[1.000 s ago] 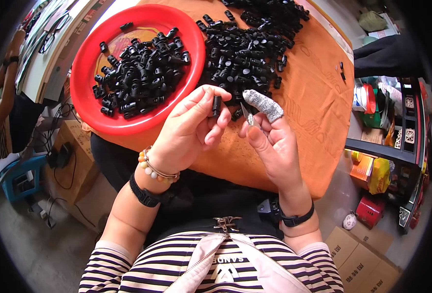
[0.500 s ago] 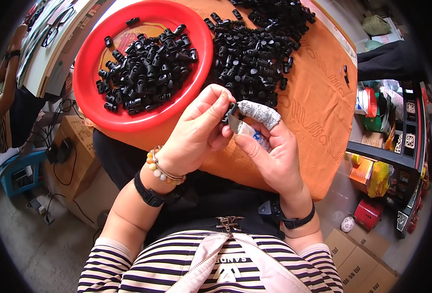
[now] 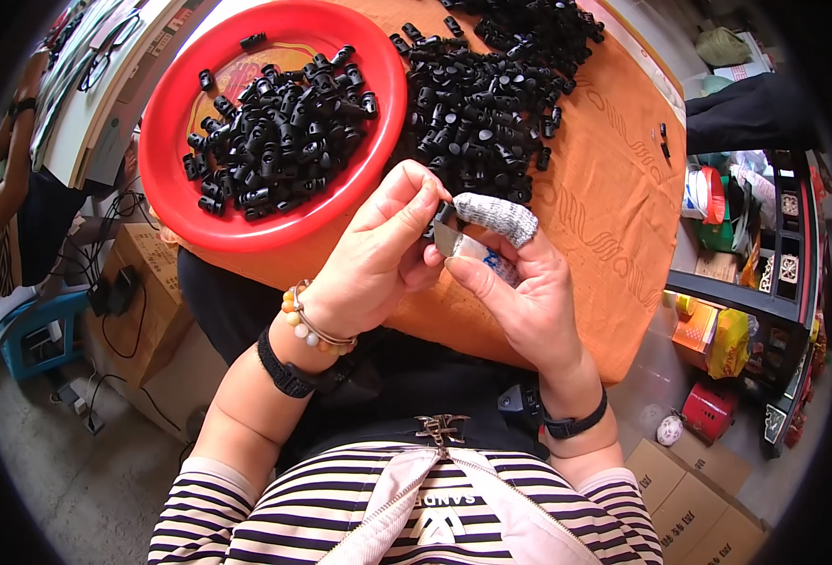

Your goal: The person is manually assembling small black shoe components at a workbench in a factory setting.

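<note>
My left hand (image 3: 378, 250) pinches a small black cord lock (image 3: 442, 215) between thumb and fingers, over the near edge of the table. My right hand (image 3: 540, 306) is closed on a short flat blade (image 3: 448, 241), its handle end wrapped in white with blue marks. The blade's bare metal end meets the cord lock; the exact contact is partly hidden by the fingers. A grey knitted sleeve (image 3: 499, 217) covers the right index finger. Beyond my left hand, a round red tray (image 3: 173, 205) holds a pile of black cord locks (image 3: 289, 132).
A bigger heap of cord locks (image 3: 477, 113) lies beside the tray on an orange tablecloth (image 3: 614, 235). A few small dark pieces (image 3: 664, 141) lie near the right edge. A dark shelf (image 3: 750, 299) stands at right, cartons (image 3: 694, 504) below. Another person's arm (image 3: 2, 179) shows at far left.
Both hands have barely moved, shifting slightly left with the blade and the cord lock. The blade's wrapped end looks turned a little. The piles look the same.
</note>
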Motion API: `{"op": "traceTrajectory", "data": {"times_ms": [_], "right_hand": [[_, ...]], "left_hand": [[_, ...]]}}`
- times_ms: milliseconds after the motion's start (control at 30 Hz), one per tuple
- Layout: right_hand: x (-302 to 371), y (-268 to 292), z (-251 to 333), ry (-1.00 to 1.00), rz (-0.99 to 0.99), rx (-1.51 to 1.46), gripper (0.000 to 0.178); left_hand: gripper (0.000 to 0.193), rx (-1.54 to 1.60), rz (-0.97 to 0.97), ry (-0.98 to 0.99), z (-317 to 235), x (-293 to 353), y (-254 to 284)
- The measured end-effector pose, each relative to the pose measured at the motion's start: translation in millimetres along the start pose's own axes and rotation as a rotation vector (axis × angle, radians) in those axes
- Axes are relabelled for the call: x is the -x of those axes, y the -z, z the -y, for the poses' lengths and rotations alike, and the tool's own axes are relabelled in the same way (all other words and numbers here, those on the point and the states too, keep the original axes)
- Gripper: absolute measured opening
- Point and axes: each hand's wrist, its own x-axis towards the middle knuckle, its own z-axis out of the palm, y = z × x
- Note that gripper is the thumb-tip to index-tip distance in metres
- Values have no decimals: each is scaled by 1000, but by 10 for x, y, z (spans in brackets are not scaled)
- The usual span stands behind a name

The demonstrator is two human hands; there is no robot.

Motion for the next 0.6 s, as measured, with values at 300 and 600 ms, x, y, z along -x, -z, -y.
{"op": "traceTrajectory", "data": {"times_ms": [300,600], "right_hand": [[-13,64,-32,41,-5,66,31],[-25,-7,15,94,8,66,36]], "left_hand": [[11,1,6,55,-16,12,-14],[11,-70,-79,-76,3,-14,-46]]}}
